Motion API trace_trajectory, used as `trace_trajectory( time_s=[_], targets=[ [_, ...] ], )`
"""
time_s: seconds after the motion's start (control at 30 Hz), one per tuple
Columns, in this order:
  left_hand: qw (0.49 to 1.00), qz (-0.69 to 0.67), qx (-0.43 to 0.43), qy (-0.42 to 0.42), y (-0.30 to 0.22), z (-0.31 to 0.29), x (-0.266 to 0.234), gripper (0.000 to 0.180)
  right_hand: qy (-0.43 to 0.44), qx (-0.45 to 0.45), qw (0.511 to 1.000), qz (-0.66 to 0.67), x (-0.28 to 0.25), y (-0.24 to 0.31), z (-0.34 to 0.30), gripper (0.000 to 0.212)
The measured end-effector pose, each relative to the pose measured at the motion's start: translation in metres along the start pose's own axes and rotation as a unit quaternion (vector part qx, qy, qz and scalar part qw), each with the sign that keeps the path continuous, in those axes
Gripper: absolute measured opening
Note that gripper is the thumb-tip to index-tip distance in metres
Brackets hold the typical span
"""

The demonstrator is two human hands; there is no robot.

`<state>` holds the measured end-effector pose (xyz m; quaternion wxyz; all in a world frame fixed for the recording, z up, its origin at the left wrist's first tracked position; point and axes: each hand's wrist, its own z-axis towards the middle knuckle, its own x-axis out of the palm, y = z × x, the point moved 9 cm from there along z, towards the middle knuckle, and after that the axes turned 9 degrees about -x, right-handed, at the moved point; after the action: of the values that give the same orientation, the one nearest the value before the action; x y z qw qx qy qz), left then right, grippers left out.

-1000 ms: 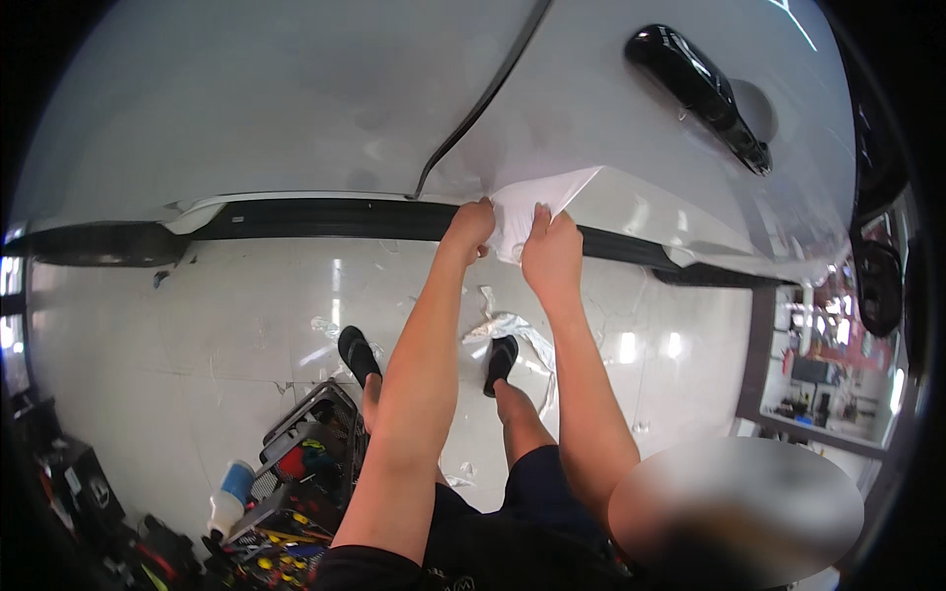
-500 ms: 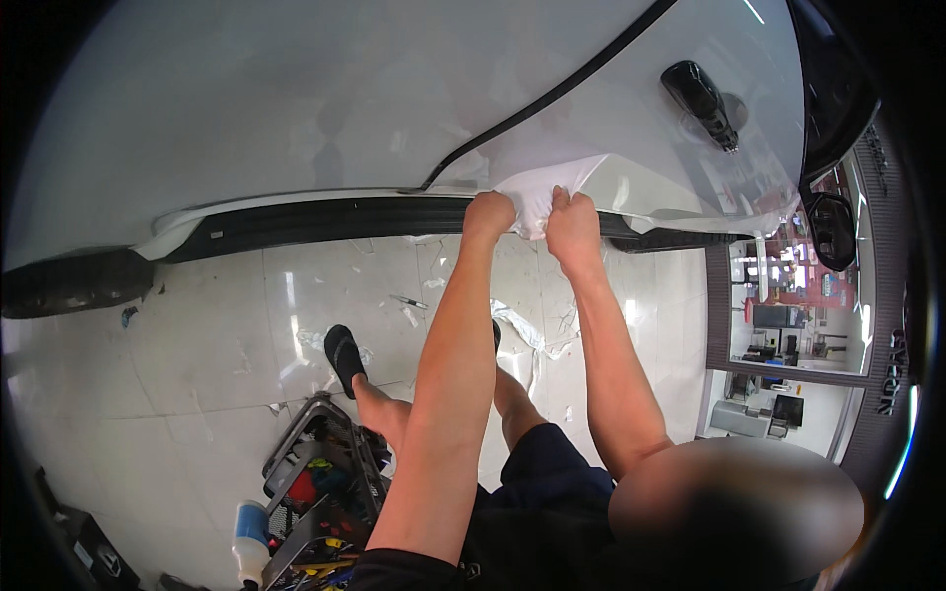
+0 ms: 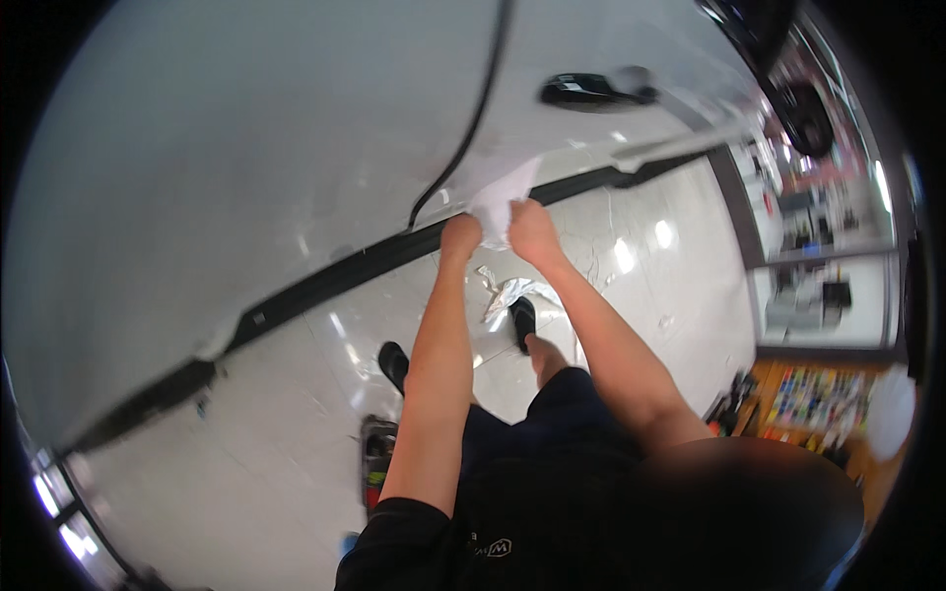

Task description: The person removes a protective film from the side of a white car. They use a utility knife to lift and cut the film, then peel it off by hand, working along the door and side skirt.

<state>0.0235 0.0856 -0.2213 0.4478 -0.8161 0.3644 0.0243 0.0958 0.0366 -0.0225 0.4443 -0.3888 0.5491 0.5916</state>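
View's swung round, but my left hand (image 3: 461, 238) and right hand (image 3: 533, 234) are still clenched on the white sheet (image 3: 499, 209) by the black sill (image 3: 340, 279), so seemingly no slip.

The pale, glossy floor (image 3: 286, 404) lies beneath your left hand (image 3: 461, 237) and right hand (image 3: 533, 234). On it, below both, rests a crumpled whitish strip (image 3: 514, 292).

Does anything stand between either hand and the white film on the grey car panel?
Nothing visible: the left hand and the right hand both grip the white film directly, at its opposite sides. The dark sill strip runs behind it, not between.
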Motion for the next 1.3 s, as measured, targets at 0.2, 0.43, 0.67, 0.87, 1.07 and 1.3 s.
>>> trace_trajectory(
  time_s=[0.2,0.43,0.67,0.87,1.07,1.3],
  targets=[
    [0.981,0.183,0.042,0.057,-0.005,0.022,-0.005,0.038,0.034,0.132,0.986,0.101,0.011,-0.020,0.004,0.030],
    [0.967,-0.175,-0.172,0.072,-0.004,-0.011,-0.009,0.051,-0.032,0.269,0.931,0.246,0.002,-0.050,-0.012,0.044],
    [0.972,-0.024,-0.186,0.144,-0.021,-0.007,-0.009,0.045,-0.015,0.303,0.918,0.256,-0.018,-0.040,-0.023,0.035],
    [0.936,-0.164,-0.121,0.287,0.003,0.013,0.019,0.034,-0.092,0.472,0.844,0.238,-0.012,-0.026,-0.004,0.025],
    [0.903,-0.234,-0.124,0.338,0.001,0.010,0.028,0.031,-0.102,0.478,0.851,0.192,-0.016,-0.014,-0.007,0.021],
    [0.901,-0.264,-0.096,0.331,-0.023,-0.001,0.030,0.031,-0.130,0.434,0.881,0.134,-0.015,-0.014,-0.011,0.024]
  ],
)
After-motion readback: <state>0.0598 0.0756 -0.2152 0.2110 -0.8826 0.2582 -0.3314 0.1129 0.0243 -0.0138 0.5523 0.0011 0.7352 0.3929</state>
